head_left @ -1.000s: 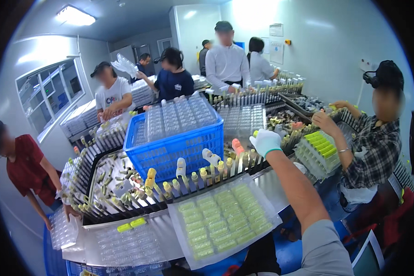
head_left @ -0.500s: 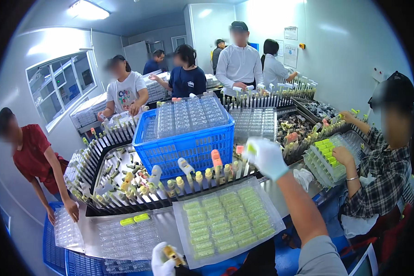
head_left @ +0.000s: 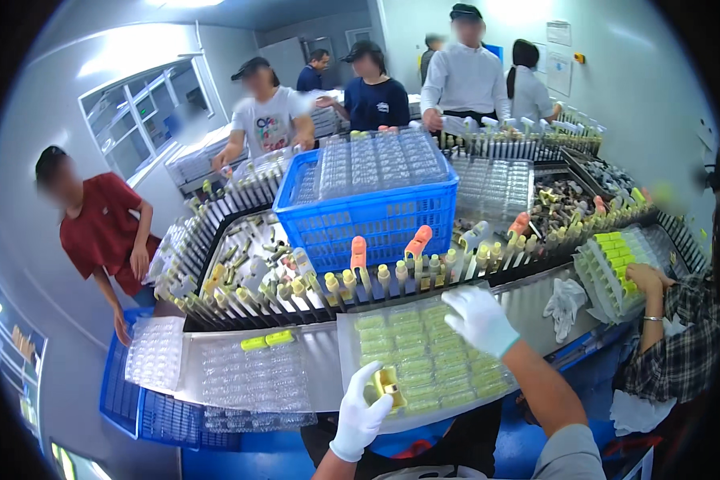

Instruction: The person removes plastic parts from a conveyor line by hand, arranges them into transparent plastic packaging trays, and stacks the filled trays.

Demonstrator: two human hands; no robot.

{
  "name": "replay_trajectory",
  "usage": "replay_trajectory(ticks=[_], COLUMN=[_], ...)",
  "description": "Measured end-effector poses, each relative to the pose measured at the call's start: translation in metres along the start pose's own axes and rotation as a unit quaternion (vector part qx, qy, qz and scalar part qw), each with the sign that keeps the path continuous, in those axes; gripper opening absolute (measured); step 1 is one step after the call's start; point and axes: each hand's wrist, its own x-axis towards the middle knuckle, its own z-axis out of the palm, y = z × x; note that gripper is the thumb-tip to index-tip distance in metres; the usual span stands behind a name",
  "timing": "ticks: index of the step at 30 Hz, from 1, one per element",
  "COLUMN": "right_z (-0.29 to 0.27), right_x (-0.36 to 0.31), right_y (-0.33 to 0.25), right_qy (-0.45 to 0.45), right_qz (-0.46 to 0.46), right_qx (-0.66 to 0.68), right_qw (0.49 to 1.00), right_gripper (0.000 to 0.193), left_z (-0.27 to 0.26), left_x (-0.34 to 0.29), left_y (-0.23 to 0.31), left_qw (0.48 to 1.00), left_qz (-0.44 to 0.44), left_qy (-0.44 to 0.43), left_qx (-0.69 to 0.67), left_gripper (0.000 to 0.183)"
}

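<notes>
My white-gloved left hand (head_left: pixel 361 413) grips a small yellow-green plastic casing (head_left: pixel 390 390), its gold-toned inside facing up. It is at the near left edge of a clear blister tray (head_left: pixel 346 346) filled with rows of pale green pieces. Over the tray's far right part, my gloved right hand (head_left: pixel 482 322) reaches with fingers stretched and apart, and nothing shows in it. Whether its fingertips touch the tray I cannot tell. Just beyond stands a row of black posts topped with pale yellow-green tips (head_left: pixel 384 276); coral pieces (head_left: pixel 418 241) sit on a few.
A blue crate (head_left: pixel 368 228) stacked with clear trays stands behind the posts. To the left lies an emptier clear tray (head_left: pixel 252 380) with two bright green pieces (head_left: pixel 268 341). A crumpled white glove (head_left: pixel 564 308) lies at right. Several co-workers surround the table, one close on the right.
My right hand has come down from the posts to the tray; the greenish thing at its fingers no longer shows. My left hand has risen over the tray with the casing. The view has shifted.
</notes>
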Motion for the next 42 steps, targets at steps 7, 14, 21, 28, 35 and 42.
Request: replay_trajectory(ticks=[7,14,21,28,35,42], right_z=[-0.032,-0.026,-0.049,-0.106,-0.131,-0.091], right_x=[-0.03,-0.054,-0.054,-0.047,0.088,0.015], right_y=[-0.126,-0.122,-0.139,-0.081,0.067,-0.104], right_qy=[-0.157,-0.181,-0.215,-0.033,0.133,-0.192], right_qz=[-0.031,-0.052,0.017,0.108,0.108,0.205], right_qx=[0.241,0.256,0.34,0.159,-0.143,0.205], right_qw=[0.957,0.948,0.916,0.981,0.975,0.938], right_gripper=[0.035,0.027,0.028,0.024,0.039,0.061], left_z=[0.007,0.018,0.001,-0.061,-0.007,0.012], left_x=[-0.01,-0.016,-0.025,-0.031,-0.027,-0.021], left_y=[0.018,0.017,0.032,0.04,0.023,0.027], left_qw=[0.988,0.961,0.927,0.976,0.978,0.932], left_qz=[0.075,0.159,0.263,0.142,0.135,0.243], left_qy=[-0.081,-0.153,-0.134,0.01,-0.093,-0.073], left_qx=[0.111,0.168,0.232,0.162,0.127,0.26], left_gripper=[0.067,0.089,0.09,0.096,0.096,0.093])
